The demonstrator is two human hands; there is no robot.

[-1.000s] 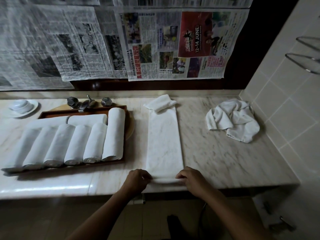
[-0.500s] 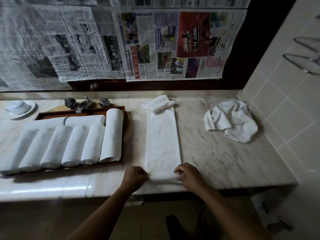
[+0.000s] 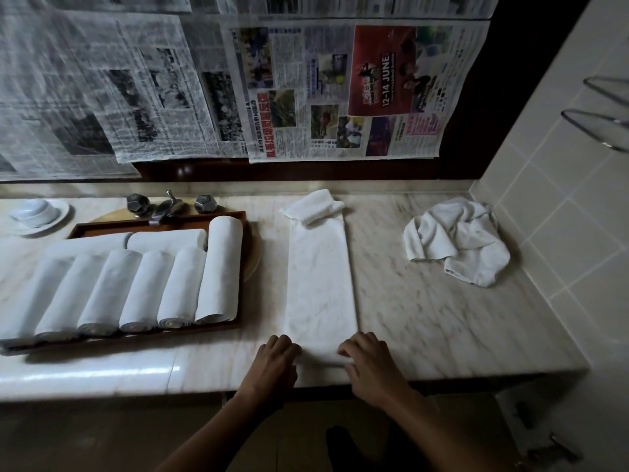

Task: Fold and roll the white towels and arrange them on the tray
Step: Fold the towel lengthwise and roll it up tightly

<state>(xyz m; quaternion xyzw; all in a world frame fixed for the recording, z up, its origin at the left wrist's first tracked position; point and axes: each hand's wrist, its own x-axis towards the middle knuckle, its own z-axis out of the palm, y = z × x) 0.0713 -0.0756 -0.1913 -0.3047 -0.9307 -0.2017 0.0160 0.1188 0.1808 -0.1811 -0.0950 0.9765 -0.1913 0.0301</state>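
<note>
Two bare hands at the near edge of the pale marble surface (image 3: 442, 318): left hand (image 3: 277, 361) and right hand (image 3: 369, 364), each with fingers curled over the near end of the long white folded towel strip (image 3: 321, 284), gripping it at a small rolled-up part. Strip lying lengthwise on the surface, just right of the dark brown wooden tray (image 3: 153, 222), far end reaching to a small folded white cloth (image 3: 313, 206) near the back ledge.

On the tray, a row of rolled white towels (image 3: 143, 291) side by side and touching, with two more rolls laid across behind. Behind the tray, a grey metal tap (image 3: 168, 207) between two faceted knobs; further left, a white bowl on a white saucer (image 3: 34, 211). Far right on the surface, well apart from the strip, a crumpled white towel (image 3: 456, 240) near the tiled wall.

Above, sheets of newspaper (image 3: 153, 90) hanging across the back. Readable only on a red advertisement (image 3: 384, 56): "12-14 JUNE". Other print too small and blurred to read.
</note>
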